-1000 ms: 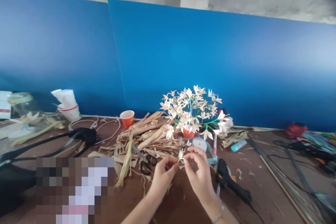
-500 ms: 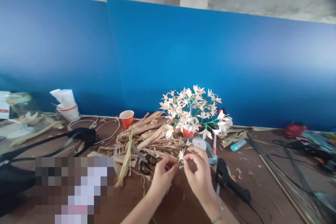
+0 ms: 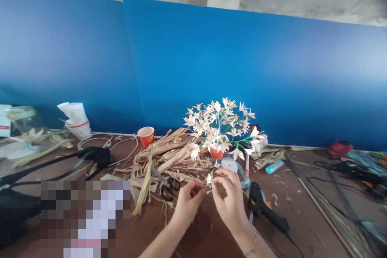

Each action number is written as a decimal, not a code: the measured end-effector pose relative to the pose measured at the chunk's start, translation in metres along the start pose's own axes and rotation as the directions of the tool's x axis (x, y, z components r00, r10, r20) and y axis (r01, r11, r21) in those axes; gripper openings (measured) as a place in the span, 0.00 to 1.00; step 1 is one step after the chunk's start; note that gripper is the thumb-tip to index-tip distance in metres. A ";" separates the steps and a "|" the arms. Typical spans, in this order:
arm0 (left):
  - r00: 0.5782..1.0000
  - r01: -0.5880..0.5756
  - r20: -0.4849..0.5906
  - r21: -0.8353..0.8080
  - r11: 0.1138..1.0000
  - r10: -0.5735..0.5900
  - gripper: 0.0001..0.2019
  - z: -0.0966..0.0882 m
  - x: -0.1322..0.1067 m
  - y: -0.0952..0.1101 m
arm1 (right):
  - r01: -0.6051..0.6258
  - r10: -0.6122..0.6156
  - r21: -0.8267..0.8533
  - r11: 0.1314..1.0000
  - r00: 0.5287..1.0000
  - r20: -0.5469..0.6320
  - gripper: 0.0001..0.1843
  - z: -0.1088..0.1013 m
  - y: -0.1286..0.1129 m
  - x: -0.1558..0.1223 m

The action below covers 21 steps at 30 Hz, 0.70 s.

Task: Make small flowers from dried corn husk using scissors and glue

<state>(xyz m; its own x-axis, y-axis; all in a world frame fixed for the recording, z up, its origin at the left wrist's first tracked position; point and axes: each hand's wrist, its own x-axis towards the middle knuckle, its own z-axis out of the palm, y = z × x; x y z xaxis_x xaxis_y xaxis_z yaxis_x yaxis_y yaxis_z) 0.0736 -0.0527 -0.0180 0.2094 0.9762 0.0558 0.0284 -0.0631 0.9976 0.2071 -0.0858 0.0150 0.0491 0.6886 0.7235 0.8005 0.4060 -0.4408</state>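
Observation:
A small cream husk flower (image 3: 209,178) is held up between my two hands over the front of the table. My left hand (image 3: 190,199) pinches it at its base with thumb and forefinger. The thumb and forefinger of my right hand (image 3: 229,195) close on its petals from the other side, the other fingers curled loosely above. Just behind stands a bunch of finished cream flowers (image 3: 217,119) on green stems in a red paper cup (image 3: 216,152). Black-handled scissors (image 3: 167,187) lie left of my left hand, and a black glue gun (image 3: 266,209) lies right of my right hand.
Dried corn husks (image 3: 172,153) are heaped behind my hands. An orange paper cup (image 3: 146,136) stands at the back. A roll of pale blue tape (image 3: 229,165), a turquoise packet (image 3: 274,167), cables and thin rods lie around. A blue panel (image 3: 211,68) rises behind the table.
Both hands stay almost where they were. The small flower has turned slightly and shows a bit more of its petals between the fingers.

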 end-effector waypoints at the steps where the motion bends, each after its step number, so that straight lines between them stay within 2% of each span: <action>1: 1.000 -0.002 0.004 -0.003 1.000 0.002 0.11 0.000 0.000 0.000 | 0.003 -0.003 -0.006 1.000 1.000 0.003 0.06 0.000 0.000 0.000; 5: 1.000 0.008 0.006 -0.026 1.000 -0.008 0.11 0.001 0.000 0.001 | 0.002 -0.002 0.005 1.000 1.000 0.017 0.06 -0.002 -0.001 -0.001; 10: 1.000 0.020 -0.014 -0.121 0.993 -0.022 0.13 0.000 0.001 0.002 | -0.016 0.014 0.129 0.992 1.000 0.014 0.17 -0.004 -0.001 -0.003; 17: 1.000 -0.001 -0.009 -0.130 0.991 -0.001 0.14 -0.001 0.002 0.001 | 0.008 -0.007 0.110 0.994 1.000 -0.009 0.07 -0.003 0.000 -0.003; 21: 1.000 -0.019 0.010 -0.110 0.994 0.020 0.13 -0.001 0.002 0.001 | 0.025 -0.025 0.075 0.997 1.000 -0.002 0.06 -0.004 -0.001 -0.003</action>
<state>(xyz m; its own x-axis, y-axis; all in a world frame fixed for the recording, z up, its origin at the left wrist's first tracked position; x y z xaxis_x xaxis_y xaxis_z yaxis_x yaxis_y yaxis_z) 0.0733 -0.0512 -0.0165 0.2202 0.9725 0.0758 -0.0836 -0.0586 0.9948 0.2086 -0.0905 0.0156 0.0309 0.6769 0.7354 0.7547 0.4667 -0.4612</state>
